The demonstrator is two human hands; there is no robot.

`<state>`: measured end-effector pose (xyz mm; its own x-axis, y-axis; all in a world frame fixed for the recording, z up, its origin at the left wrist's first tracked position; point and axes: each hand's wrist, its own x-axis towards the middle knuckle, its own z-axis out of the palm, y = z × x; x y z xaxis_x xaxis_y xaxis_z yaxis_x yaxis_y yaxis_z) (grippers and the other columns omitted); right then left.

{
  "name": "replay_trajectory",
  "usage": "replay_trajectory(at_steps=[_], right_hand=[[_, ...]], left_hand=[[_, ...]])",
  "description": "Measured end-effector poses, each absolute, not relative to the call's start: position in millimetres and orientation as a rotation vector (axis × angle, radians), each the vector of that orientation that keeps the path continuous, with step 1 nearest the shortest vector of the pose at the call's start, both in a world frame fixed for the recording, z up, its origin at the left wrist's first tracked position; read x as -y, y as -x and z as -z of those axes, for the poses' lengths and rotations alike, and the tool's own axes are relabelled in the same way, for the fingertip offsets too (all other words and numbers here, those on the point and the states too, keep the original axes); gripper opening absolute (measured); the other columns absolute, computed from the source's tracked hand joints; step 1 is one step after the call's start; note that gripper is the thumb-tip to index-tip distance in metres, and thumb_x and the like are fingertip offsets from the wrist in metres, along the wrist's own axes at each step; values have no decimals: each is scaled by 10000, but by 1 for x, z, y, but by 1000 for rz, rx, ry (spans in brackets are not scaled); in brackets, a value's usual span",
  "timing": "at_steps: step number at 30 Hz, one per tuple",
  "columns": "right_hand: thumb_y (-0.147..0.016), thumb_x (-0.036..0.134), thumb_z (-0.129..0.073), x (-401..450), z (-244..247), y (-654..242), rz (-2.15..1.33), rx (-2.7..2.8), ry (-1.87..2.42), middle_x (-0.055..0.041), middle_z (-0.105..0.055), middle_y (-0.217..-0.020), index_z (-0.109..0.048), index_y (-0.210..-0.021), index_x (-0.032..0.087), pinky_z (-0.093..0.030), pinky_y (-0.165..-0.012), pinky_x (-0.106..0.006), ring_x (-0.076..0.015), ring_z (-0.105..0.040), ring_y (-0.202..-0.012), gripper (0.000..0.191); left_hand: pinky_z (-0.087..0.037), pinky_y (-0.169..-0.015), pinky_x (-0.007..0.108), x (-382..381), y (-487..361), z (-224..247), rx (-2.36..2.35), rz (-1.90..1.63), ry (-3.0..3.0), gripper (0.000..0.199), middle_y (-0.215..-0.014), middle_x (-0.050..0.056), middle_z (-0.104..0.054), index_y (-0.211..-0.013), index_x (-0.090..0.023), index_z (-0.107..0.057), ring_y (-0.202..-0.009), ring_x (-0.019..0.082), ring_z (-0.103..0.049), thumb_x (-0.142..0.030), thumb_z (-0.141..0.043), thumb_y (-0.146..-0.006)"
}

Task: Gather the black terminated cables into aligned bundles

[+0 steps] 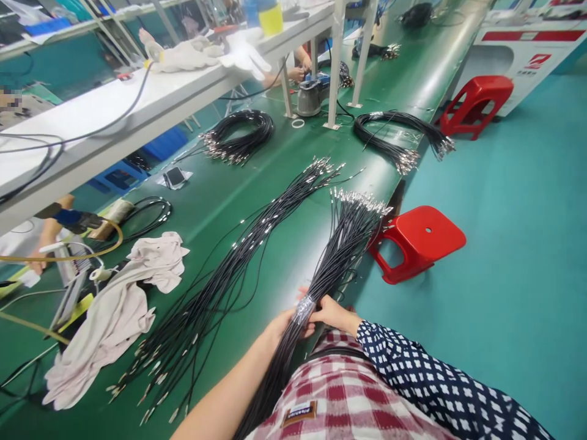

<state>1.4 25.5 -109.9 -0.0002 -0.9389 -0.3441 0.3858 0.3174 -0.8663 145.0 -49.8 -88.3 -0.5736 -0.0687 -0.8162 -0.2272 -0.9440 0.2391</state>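
Green desk (211, 201): thick black cable bundle (337, 263), silver-ended, along its right edge.
Grip: left hand (282, 322), right hand (334, 313) clamped on its clear plastic wrap (304, 308).
Wrap: around this one; none I see on the looser black cable bundle (257, 235).
Edge: red plastic stool (419, 235) just beyond; room between bundles.

The thick bundle of black cables (337, 250) slants along the desk (215, 201) edge, bound with shiny wrap (304, 310), its silvery tips (360, 200) fanned out
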Motion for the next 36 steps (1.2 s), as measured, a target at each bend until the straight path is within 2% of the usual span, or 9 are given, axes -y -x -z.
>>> replay_trajectory(at_steps=[4,6,10,13,17,21,24,26,36], right_hand=[[-573,140,-657,-30,105,-4,1231,-1133,490,-40,-515,-1197,-521,-1098,212,-354,-988,-354,-200,-464,-1122,547],[-639,200,-643,-36,95,-2,1192,-1050,365,-45,-524,-1187,-513,-1091,219,-388,-953,-369,-204,-491,-1097,470],[-800,570,-479,-46,68,8,1027,-744,98,-86,-586,-1053,-522,-1072,184,-465,-831,-360,-202,-581,-938,474],[-789,655,-422,-46,57,17,911,-794,129,-74,-611,-913,-567,-996,149,-488,-755,-315,-174,-597,-810,566],[-700,377,-647,-40,62,20,711,-1213,255,-37,-613,-753,-606,-838,132,-481,-637,-241,-141,-584,-690,284],[-636,214,-595,-34,75,19,597,-1390,294,-18,-585,-599,-601,-698,126,-453,-517,-231,-132,-549,-542,108],[-589,199,-593,-33,78,22,532,-1439,388,-25,-588,-555,-618,-641,119,-414,-457,-227,-142,-532,-499,98],[-571,210,-624,-34,76,24,530,-1455,476,-15,-582,-536,-628,-610,121,-379,-444,-211,-131,-514,-494,98],[-660,260,-554,-38,64,20,620,-1375,768,-23,-654,-707,-692,-764,133,-424,-552,-203,-132,-564,-618,214]], left_hand=[[-484,-723,268,59,-150,85,-798,-2983,1752,425,-828,57,-617,-1034,-111,-545,-731,154,-589,-359,-661,-708],[-460,-710,251,59,-151,73,-1287,-2936,1917,424,-883,52,-596,-1025,-124,-557,-760,147,-563,-380,-661,-703],[-427,-753,309,33,-147,37,-2598,-1869,1602,431,-928,79,-518,-1026,-135,-607,-853,194,-511,-422,-643,-706],[-393,-823,401,9,-145,21,-2914,-1299,1182,620,-1033,107,-500,-1198,-188,-525,-941,251,-474,-462,-676,-663],[-389,-860,360,18,-145,29,-2766,-1549,1284,345,-1029,89,-553,-1075,-191,-565,-958,203,-500,-427,-447,-853],[-467,-713,327,40,-131,53,-2147,-1903,1522,461,-864,103,-605,-894,-129,-587,-792,200,-572,-533,-368,-848],[-435,-456,269,37,-116,64,-1755,-2084,1328,544,-613,53,-573,-787,-134,-555,-479,148,-523,-649,-379,-787],[-389,-384,235,31,-111,66,-1680,-2123,1326,535,-558,22,-542,-793,-142,-522,-411,124,-479,-671,-479,-721],[-307,-330,182,33,-117,64,-1764,-2185,1354,487,-512,-18,-475,-754,-145,-487,-363,70,-396,-613,-593,-676]])
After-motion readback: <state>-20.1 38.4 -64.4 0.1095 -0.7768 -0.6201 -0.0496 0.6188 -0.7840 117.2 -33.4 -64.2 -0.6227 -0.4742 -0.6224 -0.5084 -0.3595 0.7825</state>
